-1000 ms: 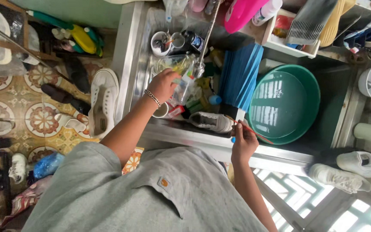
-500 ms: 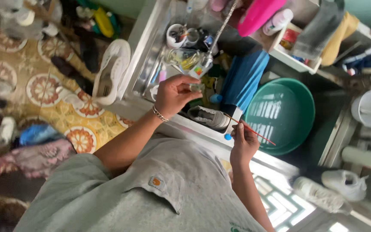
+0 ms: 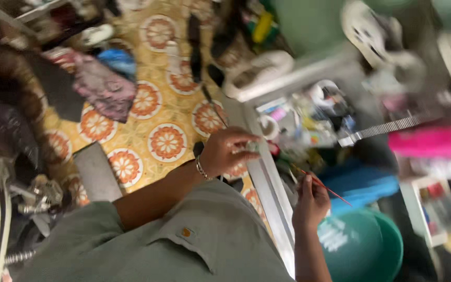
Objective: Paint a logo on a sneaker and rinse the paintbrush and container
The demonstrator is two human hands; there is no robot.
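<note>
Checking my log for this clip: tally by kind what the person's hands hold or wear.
Thin red stick, in right hand: 1
Small pale object, blurred, in left hand: 1
Bracelet, left wrist: 1
Total: 3

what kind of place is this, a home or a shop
Probably a home work corner for cleaning or painting shoes, though the view is blurred. White sneakers lie on the patterned tile floor, the right hand holds a thin brush, and a green basin sits nearby.

Blurred clutter (image 3: 314,117) (sink's contents indistinct)
</note>
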